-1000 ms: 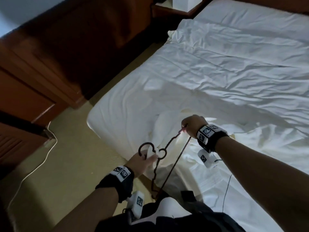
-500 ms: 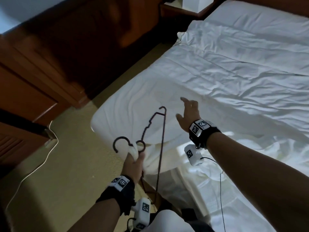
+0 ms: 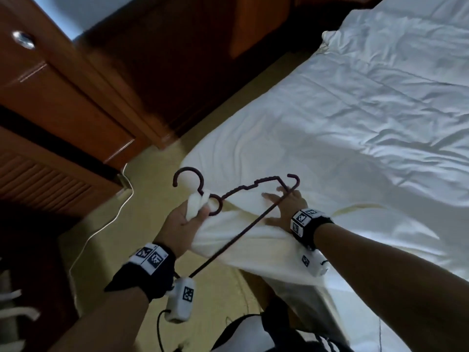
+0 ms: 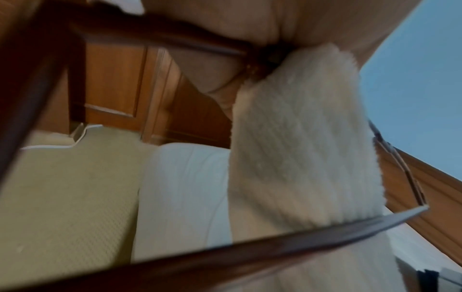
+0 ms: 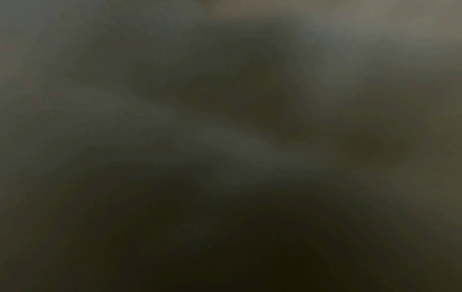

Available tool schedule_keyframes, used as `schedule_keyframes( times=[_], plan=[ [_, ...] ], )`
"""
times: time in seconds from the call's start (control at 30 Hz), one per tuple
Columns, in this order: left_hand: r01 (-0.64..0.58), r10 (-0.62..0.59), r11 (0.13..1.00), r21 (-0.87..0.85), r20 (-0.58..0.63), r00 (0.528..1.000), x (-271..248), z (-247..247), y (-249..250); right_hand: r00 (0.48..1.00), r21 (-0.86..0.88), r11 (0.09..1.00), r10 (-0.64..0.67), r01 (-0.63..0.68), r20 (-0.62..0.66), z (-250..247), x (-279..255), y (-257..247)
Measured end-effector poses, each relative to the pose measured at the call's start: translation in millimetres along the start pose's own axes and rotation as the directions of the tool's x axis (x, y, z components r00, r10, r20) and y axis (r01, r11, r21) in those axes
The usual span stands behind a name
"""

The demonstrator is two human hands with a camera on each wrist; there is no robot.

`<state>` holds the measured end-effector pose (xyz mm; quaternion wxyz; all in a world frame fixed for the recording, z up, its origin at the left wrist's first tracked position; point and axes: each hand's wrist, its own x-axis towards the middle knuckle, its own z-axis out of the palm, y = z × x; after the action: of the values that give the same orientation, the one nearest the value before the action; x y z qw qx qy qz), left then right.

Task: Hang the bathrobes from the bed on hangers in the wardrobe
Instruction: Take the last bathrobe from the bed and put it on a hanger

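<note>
A dark brown hanger (image 3: 243,187) is held up over the near corner of the bed (image 3: 355,110). My left hand (image 3: 196,214) grips its neck below the hook, together with a bunched bit of white cloth. A cream-white bathrobe (image 3: 241,241) lies on the bed corner under the hanger. On it rests my right hand (image 3: 278,205), flat with the fingers spread, behind the hanger's bottom bar. In the left wrist view, waffle-textured white bathrobe cloth (image 4: 300,142) hangs from my fingers (image 4: 250,21), with the hanger bar (image 4: 250,253) across the bottom. The right wrist view is dark and blurred.
Wooden cabinets stand on the left, with a louvred door (image 3: 38,181) and a drawer with a metal knob (image 3: 23,39). A white cable (image 3: 101,224) trails over the beige carpet (image 3: 215,288) between the cabinets and the bed.
My right hand let go of the hanger's end, reached out and now lies flat on the robe. My left hand raised the hanger and swung it over the bed corner.
</note>
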<state>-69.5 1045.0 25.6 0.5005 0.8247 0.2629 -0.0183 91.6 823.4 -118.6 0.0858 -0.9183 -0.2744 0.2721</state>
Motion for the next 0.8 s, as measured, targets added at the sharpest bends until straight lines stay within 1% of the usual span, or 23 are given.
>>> schedule_keyframes(
  times=[0.03, 0.1, 0.17, 0.2, 0.27, 0.33, 0.37, 0.4, 0.43, 0.5, 0.57, 0.6, 0.67, 0.7, 0.73, 0.77, 0.8],
  plan=[
    [-0.011, 0.011, 1.0, 0.026, 0.001, 1.0, -4.0, -7.8, 3.6, 1.0, 0.019, 1.0, 0.009, -0.009, -0.009, -2.2, 2.1, -1.4],
    [-0.05, 0.047, 0.993, 0.104, 0.031, 0.998, -12.4, -23.5, 11.3, 0.997, 0.125, 0.992, 0.017, -0.008, -0.076, -10.8, 3.7, 3.7],
    [-0.116, 0.1, 0.964, 0.237, 0.08, 0.992, -18.8, -37.1, 15.8, 0.989, 0.203, 0.979, 0.048, -0.019, -0.14, -36.7, 2.5, 17.6],
    [-0.15, 0.12, 0.936, 0.317, 0.109, 0.987, -21.1, -41.4, 17.8, 0.978, 0.241, 0.97, 0.074, -0.025, -0.197, -54.8, 1.9, 28.1],
    [-0.193, 0.137, 0.876, 0.443, 0.154, 0.978, -22.2, -40.8, 22.1, 0.935, 0.358, 0.933, 0.145, -0.021, -0.323, -101.2, -10.2, 50.6],
    [-0.22, 0.177, 0.829, 0.514, 0.132, 0.975, -16.0, -22.9, 32.4, 0.876, 0.382, 0.924, 0.169, 0.019, -0.451, -144.5, -40.8, 74.4],
    [-0.252, 0.233, 0.806, 0.536, 0.104, 0.967, -11.3, -7.4, 41.6, 0.845, 0.384, 0.923, 0.182, 0.03, -0.503, -165.2, -60.6, 89.4],
    [-0.28, 0.291, 0.783, 0.555, 0.071, 0.954, -6.0, 11.6, 54.0, 0.806, 0.397, 0.917, 0.215, 0.028, -0.552, -182.9, -82.8, 106.1],
    [-0.305, 0.342, 0.778, 0.549, 0.038, 0.939, -3.7, 33.4, 74.7, 0.755, 0.411, 0.911, 0.256, 0.021, -0.604, -199.0, -107.4, 124.0],
    [-0.341, 0.411, 0.821, 0.459, -0.058, 0.91, 1.0, 80.5, 125.5, 0.623, 0.437, 0.899, 0.343, -0.001, -0.703, -227.9, -167.3, 159.8],
    [-0.411, 0.462, 0.859, 0.305, -0.119, 0.879, 2.6, 129.9, 186.3, 0.479, 0.476, 0.879, 0.423, -0.011, -0.77, -248.2, -241.3, 193.7],
    [-0.465, 0.501, 0.853, 0.238, -0.126, 0.856, 3.1, 155.3, 217.3, 0.413, 0.491, 0.871, 0.454, -0.019, -0.79, -255.1, -282.3, 208.9],
    [-0.582, 0.593, 0.804, 0.119, -0.104, 0.798, -3.3, 205.3, 279.8, 0.283, 0.471, 0.88, 0.468, -0.064, -0.837, -258.2, -364.7, 227.8],
    [-0.638, 0.64, 0.768, 0.054, -0.083, 0.764, -13.2, 229.8, 311.2, 0.261, 0.453, 0.886, 0.462, -0.098, -0.848, -253.0, -401.9, 234.1],
    [-0.688, 0.687, 0.725, -0.015, -0.052, 0.725, -25.1, 254.0, 340.0, 0.307, 0.438, 0.888, 0.46, -0.14, -0.833, -243.9, -435.3, 238.5],
    [-0.743, 0.744, 0.665, -0.08, -0.011, 0.668, -43.0, 276.5, 366.5, 0.416, 0.424, 0.882, 0.472, -0.208, -0.777, -228.3, -463.0, 242.4],
    [-0.794, 0.805, 0.591, -0.143, 0.04, 0.592, -60.7, 298.6, 387.7, 0.552, 0.39, 0.871, 0.491, -0.298, -0.674, -209.0, -485.7, 245.7]
  ],
)
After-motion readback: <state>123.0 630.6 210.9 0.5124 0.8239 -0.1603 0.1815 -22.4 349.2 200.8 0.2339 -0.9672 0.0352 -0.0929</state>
